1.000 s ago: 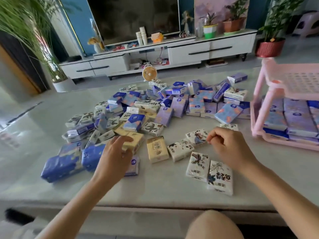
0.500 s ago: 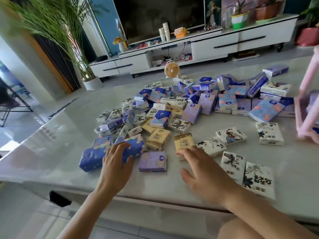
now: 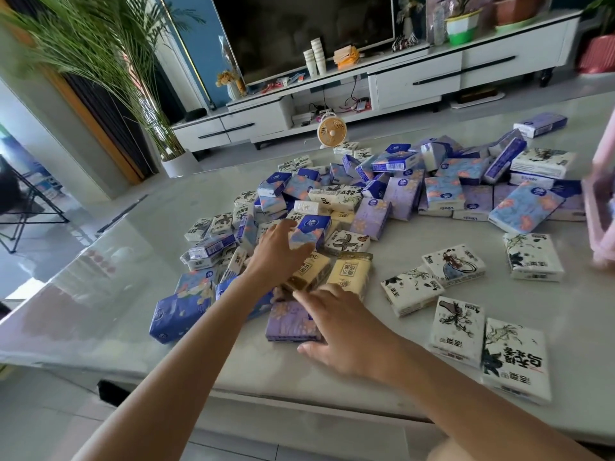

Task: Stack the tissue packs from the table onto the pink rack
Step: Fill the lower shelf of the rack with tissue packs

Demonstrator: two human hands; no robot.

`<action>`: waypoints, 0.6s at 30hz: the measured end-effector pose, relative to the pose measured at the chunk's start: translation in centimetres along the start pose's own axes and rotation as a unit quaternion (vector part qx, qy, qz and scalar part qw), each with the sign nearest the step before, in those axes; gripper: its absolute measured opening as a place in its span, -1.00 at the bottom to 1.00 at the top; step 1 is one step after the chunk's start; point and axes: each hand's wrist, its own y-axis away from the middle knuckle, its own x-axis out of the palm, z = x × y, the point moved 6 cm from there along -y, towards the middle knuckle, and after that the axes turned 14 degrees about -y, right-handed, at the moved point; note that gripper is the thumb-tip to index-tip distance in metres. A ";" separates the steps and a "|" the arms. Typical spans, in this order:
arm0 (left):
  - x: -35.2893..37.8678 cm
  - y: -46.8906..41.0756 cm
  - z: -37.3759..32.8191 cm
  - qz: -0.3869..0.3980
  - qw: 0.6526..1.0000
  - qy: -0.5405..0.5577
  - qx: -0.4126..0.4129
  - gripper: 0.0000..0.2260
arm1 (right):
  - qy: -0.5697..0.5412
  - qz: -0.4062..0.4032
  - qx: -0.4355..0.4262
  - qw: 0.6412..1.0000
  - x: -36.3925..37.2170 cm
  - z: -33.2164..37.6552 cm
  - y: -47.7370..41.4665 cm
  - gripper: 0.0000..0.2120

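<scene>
- Left hand [image 3: 278,252]: your fingers are spread wide and straight, the tips against the left edge of a blue pack [image 3: 311,231]. Nothing is gripped.
- Right hand [image 3: 346,327]: it sits nearer you than the left hand. The fingers are straight and lie flat over the right part of a purple pack [image 3: 288,322], with the thumb at its near corner and not curled round it.
- Yellow packs [image 3: 349,274]: two lie side by side between your hands, just beyond the right fingertips.
- Heap [image 3: 442,191]: loose tissue packs are piled on the worktop [image 3: 100,294], beyond and to the right of the left hand.
- White packs [image 3: 456,331]: these lie flat and singly to the right of the right hand.
- Pink rack [image 3: 602,201]: it stands at the frame edge, blurred, well apart from both hands on the right.
</scene>
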 end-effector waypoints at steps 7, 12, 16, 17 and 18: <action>2.2 -2.1 -0.4 0.006 0.998 -0.039 -0.055 -0.44 | -0.127 -0.090 0.020 0.988 -2.0 -0.4 1.2 -0.48; 1.4 -0.5 -0.9 -0.089 0.993 0.042 -0.070 -0.50 | -0.391 -0.174 0.108 0.897 -6.1 -2.0 4.2 -0.43; 0.2 3.2 -1.7 -0.195 0.968 0.141 -0.075 -0.56 | -0.690 -0.216 0.143 0.676 -8.9 -4.2 6.7 -0.59; -0.1 4.3 -2.3 -0.219 0.959 0.167 -0.064 -0.58 | -0.747 -0.229 0.135 0.609 -9.6 -4.7 7.5 -0.66; -0.4 5.5 -3.2 -0.237 0.953 0.184 -0.050 -0.58 | -0.786 -0.243 0.131 0.553 -10.3 -5.2 8.4 -0.71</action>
